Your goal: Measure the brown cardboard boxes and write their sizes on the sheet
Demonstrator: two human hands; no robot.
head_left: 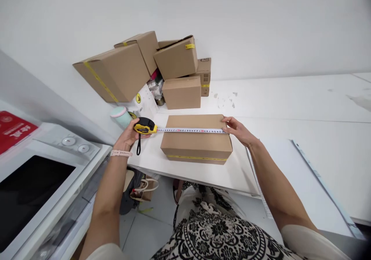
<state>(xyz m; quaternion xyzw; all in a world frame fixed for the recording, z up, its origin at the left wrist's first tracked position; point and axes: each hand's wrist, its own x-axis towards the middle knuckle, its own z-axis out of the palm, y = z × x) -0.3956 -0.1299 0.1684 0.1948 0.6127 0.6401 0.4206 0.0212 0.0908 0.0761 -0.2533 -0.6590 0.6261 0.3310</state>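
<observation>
A closed cardboard box (197, 144) with a yellow tape strip along its front lies on the white table in front of me. My left hand (130, 134) is wrapped around a yellow and black tape measure (145, 126), just left of the box, with its black wrist strap hanging down. The white measuring blade (188, 130) runs out of the case and lies across the top of the box. At the box's right edge, my right hand (237, 130) pinches the blade's end between thumb and fingers.
Several cardboard boxes (179, 59) are stacked against the wall behind. A mint cup (121, 116) stands near my left hand. A microwave (37, 175) is at the left, with a red packet (13, 132) on top. The white table (278, 101) extends right, bearing a large white sheet (301, 175).
</observation>
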